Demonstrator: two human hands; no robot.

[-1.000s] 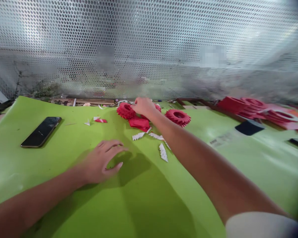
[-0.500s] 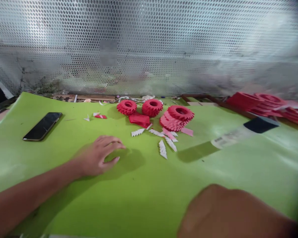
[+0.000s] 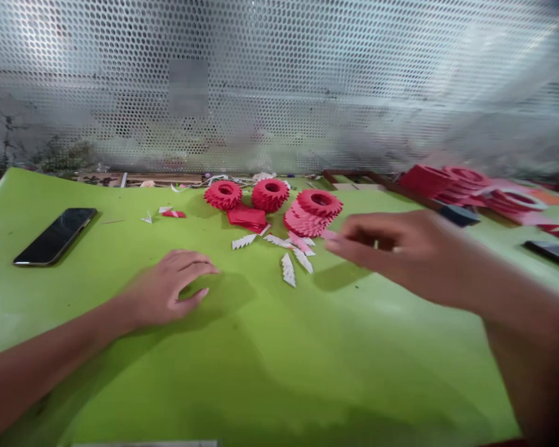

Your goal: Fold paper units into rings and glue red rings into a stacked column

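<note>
My left hand (image 3: 168, 288) rests on the green sheet (image 3: 205, 391), fingers curved and apart from the thumb, nothing in it. My right hand (image 3: 391, 254) reaches in from the right, thumb stretched out and fingers loosely curled. Its thumb tip is beside a pink paper piece (image 3: 328, 234), partly covered; contact is unclear. Close by stands a tilted stack of toothed red and pink paper rings (image 3: 310, 214). Two red rings, one left (image 3: 222, 195) and one middle (image 3: 270, 195), sit behind red paper sheets (image 3: 246, 217). White folded paper pieces (image 3: 289, 270) lie in front.
A black phone (image 3: 56, 236) lies at the left. Behind my right hand shows the dark cap (image 3: 459, 215) of a bottle. Red and pink ring stacks (image 3: 447, 180) stand at the right, near a dark flat object (image 3: 552, 253). A perforated metal panel (image 3: 261, 87) closes the back.
My right hand has moved up and forward from the lower right to the pink paper, now covering most of the bottle. The view has shifted slightly right. My left hand keeps its pose.
</note>
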